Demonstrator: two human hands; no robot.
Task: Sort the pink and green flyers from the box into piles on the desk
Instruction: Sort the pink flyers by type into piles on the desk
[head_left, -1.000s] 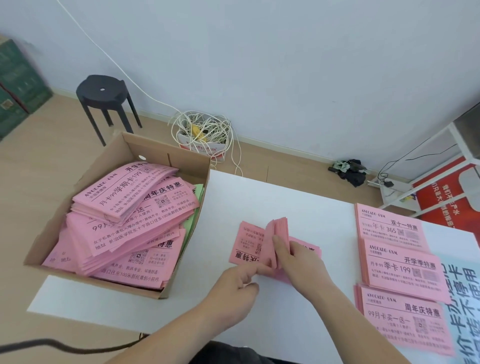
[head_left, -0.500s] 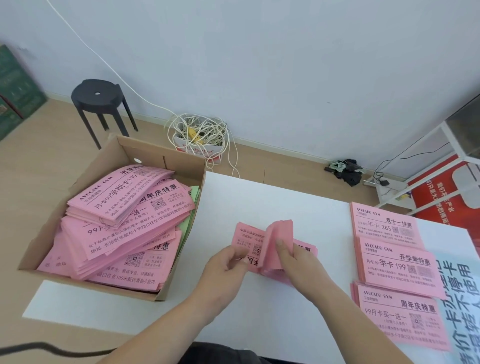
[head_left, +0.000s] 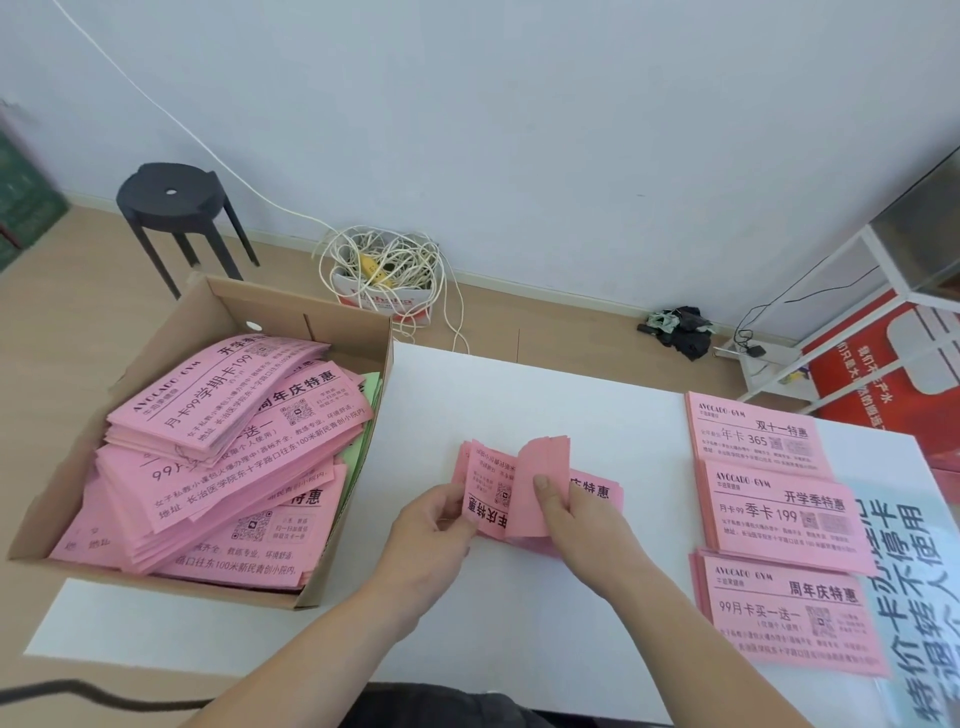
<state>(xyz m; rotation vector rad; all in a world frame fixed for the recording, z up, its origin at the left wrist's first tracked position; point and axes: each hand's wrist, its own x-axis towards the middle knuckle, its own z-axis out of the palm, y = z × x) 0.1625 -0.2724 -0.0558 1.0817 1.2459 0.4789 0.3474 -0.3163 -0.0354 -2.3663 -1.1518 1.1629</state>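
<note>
A small stack of pink flyers (head_left: 491, 486) lies mid-desk between my hands. My left hand (head_left: 434, 525) pinches the stack's near left edge. My right hand (head_left: 576, 519) holds several flyers bent upward, thumb on their pink backs. The cardboard box (head_left: 332, 325) at the left is full of pink flyers (head_left: 228, 441), with green flyers (head_left: 369, 400) showing along its right inner side. Three sorted pink piles lie at the right: a far pile (head_left: 753, 434), a middle pile (head_left: 784, 514) and a near pile (head_left: 789, 616).
The white desk (head_left: 519, 395) has bare surface between box and piles. A pale blue printed sheet (head_left: 919, 597) lies at its right edge. On the floor beyond are a black stool (head_left: 174, 200), a tangle of white cable (head_left: 387, 265) and a white rack (head_left: 878, 291).
My right hand has lifted the bent flyers further open, showing more print underneath. My left hand moved from under the stack to its left edge. The camera view dipped slightly.
</note>
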